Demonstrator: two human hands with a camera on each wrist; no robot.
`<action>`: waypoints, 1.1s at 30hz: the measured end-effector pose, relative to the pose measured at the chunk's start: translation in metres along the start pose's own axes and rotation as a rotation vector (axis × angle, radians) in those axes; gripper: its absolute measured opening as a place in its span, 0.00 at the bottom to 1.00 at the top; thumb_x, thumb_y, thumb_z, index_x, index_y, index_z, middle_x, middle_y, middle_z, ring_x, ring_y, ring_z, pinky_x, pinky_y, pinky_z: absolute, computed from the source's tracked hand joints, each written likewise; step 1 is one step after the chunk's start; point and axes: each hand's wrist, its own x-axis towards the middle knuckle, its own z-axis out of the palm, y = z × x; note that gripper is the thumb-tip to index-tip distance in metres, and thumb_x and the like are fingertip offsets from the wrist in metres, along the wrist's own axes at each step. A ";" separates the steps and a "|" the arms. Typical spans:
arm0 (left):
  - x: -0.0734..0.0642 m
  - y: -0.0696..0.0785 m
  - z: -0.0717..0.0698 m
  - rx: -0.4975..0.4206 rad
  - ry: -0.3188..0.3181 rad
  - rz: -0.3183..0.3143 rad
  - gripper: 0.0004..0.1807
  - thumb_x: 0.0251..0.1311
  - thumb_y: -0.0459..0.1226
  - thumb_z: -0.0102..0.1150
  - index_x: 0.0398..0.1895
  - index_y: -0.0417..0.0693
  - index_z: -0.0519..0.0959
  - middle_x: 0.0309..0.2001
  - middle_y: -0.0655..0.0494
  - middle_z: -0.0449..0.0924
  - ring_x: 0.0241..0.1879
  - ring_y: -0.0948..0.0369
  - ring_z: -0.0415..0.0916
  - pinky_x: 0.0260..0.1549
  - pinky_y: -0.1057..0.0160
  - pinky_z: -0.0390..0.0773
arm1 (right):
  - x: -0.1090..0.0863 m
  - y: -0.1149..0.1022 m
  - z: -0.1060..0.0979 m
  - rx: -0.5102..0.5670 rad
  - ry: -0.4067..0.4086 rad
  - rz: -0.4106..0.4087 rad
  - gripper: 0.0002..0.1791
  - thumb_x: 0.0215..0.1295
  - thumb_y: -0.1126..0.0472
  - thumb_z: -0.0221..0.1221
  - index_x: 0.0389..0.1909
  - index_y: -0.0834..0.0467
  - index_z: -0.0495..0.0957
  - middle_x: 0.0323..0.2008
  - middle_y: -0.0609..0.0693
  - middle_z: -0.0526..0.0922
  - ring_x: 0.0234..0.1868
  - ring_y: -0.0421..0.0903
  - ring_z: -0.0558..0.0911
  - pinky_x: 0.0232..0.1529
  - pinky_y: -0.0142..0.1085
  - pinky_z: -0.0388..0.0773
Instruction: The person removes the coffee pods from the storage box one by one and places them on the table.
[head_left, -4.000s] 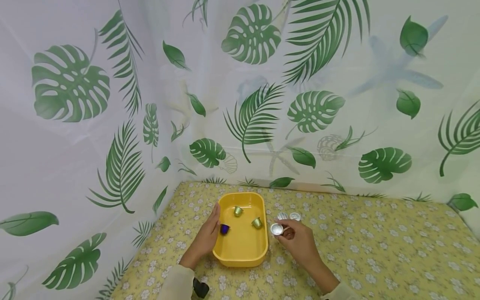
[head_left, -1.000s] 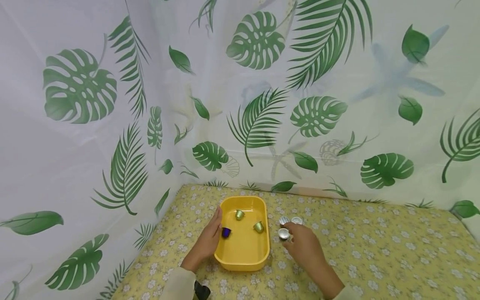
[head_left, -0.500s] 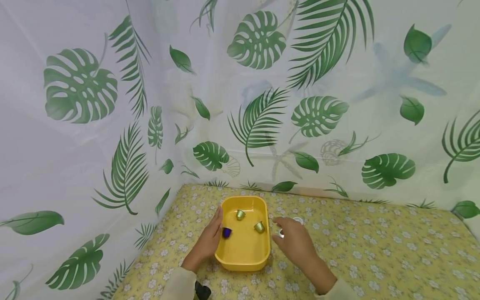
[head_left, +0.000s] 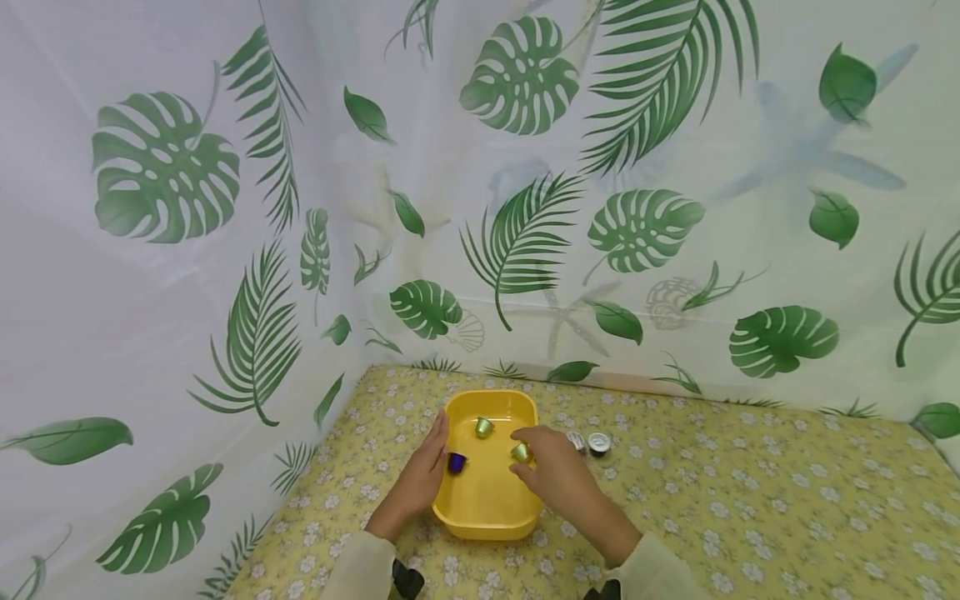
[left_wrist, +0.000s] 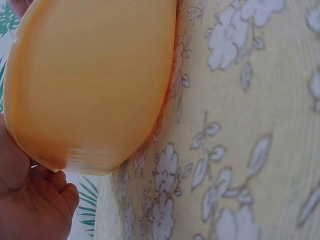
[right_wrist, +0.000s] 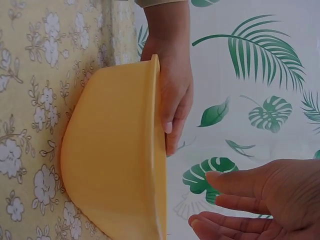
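Head view: left hand (head_left: pixel 422 481) grips left rim of deep yellow rounded-rectangular tray (head_left: pixel 487 504), fingers along outer wall. Inside, left to right: small dark-purple metallic capsule (head_left: pixel 457 463) near left wall, shiny light-green metallic capsule (head_left: pixel 484 427) farther back, second light-green capsule (head_left: pixel 521 452) near right wall. Right hand (head_left: pixel 557 471) hovers over that one, thumb and fingers well parted, holding nothing. Two round silver-topped capsules (head_left: pixel 598 443) sit on table right of tray.

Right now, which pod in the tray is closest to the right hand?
The right-side green pod, beside the right hand; the other green pod is farther back, the purple pod near the left hand.
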 end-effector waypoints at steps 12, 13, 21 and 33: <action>0.000 0.002 -0.001 0.003 0.009 0.001 0.30 0.83 0.34 0.33 0.81 0.36 0.42 0.82 0.48 0.31 0.80 0.46 0.37 0.75 0.45 0.47 | 0.017 -0.002 0.021 -0.137 -0.041 0.061 0.24 0.60 0.62 0.73 0.56 0.64 0.82 0.49 0.58 0.85 0.46 0.53 0.85 0.40 0.42 0.85; 0.000 0.002 -0.001 0.003 0.007 0.000 0.30 0.83 0.35 0.32 0.81 0.36 0.42 0.81 0.48 0.31 0.80 0.46 0.37 0.75 0.45 0.47 | 0.019 -0.003 0.023 -0.150 -0.047 0.063 0.24 0.60 0.62 0.73 0.57 0.64 0.81 0.48 0.58 0.85 0.45 0.52 0.85 0.39 0.42 0.85; 0.001 0.001 -0.002 0.003 -0.010 0.005 0.30 0.83 0.33 0.33 0.81 0.36 0.41 0.81 0.47 0.30 0.80 0.47 0.36 0.75 0.44 0.47 | 0.029 -0.001 0.035 -0.198 -0.081 0.109 0.25 0.63 0.61 0.71 0.58 0.66 0.80 0.46 0.59 0.84 0.41 0.51 0.85 0.35 0.40 0.83; 0.000 0.001 -0.002 -0.006 0.001 0.000 0.30 0.82 0.32 0.34 0.81 0.35 0.42 0.81 0.47 0.31 0.80 0.46 0.37 0.74 0.44 0.48 | 0.033 -0.002 0.048 -0.205 -0.132 0.089 0.13 0.64 0.63 0.69 0.43 0.67 0.79 0.31 0.56 0.79 0.28 0.46 0.78 0.25 0.37 0.75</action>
